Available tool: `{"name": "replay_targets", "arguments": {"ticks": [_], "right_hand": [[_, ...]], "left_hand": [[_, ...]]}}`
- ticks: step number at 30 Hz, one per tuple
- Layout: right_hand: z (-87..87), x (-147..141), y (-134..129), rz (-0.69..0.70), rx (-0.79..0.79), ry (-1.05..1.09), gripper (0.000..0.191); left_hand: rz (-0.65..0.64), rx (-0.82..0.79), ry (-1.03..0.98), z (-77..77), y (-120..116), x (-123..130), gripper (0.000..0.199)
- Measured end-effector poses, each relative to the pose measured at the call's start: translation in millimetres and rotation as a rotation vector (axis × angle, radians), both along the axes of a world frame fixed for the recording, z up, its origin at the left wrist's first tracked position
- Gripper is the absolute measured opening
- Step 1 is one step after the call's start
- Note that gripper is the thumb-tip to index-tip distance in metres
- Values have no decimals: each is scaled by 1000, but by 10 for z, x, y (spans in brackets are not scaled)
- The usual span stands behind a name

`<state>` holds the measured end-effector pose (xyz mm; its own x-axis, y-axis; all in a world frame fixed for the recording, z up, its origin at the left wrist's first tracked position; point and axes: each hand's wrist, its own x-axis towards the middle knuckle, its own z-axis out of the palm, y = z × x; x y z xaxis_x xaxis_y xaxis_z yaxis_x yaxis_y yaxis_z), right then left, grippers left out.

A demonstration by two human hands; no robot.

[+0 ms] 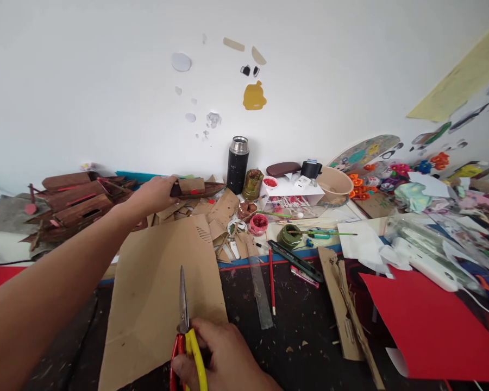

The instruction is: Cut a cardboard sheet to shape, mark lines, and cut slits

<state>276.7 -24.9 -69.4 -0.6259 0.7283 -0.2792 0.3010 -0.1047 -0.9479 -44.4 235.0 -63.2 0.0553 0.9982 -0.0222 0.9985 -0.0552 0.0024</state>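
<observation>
My right hand (224,353) is closed around scissors (183,307) with one red and one yellow handle. Their blades are together and point away from me, above a large sheet of brown cardboard (163,277). At the back, my left hand (157,193) reaches over to a small brown cardboard model shaped like a boat (193,187), with a red dot on its side. Its fingers are wrapped on the near-left end of the model; the fingertips are partly hidden. Left of that hand lies a pile of similar dark-brown painted cardboard models (79,198).
Cardboard scraps (224,209), a black thermos (238,165), and paint jars (258,224) stand along the back. A clear ruler (261,293), a red pencil (272,282) and a dark-green cutter (295,260) lie mid-table. Red paper (436,326) and a white glue gun (426,263) are rightward.
</observation>
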Motion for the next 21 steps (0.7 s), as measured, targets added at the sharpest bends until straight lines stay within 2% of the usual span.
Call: {"name": "replay_targets", "arguments": {"ticks": [3, 11, 16, 21], "right_hand": [[22, -4, 2, 16, -17, -4, 19], [10, 7, 9, 33, 10, -37, 20], [-27, 11, -1, 30, 16, -38, 19], [-50, 0, 2, 18, 5, -17, 20]], "left_hand": [[-11, -1, 15, -24, 20, -15, 62], [-3, -66, 40, 0, 43, -45, 70], [-8, -59, -5, 75, -36, -3, 72], [10, 10, -141, 243, -271, 24, 79]]}}
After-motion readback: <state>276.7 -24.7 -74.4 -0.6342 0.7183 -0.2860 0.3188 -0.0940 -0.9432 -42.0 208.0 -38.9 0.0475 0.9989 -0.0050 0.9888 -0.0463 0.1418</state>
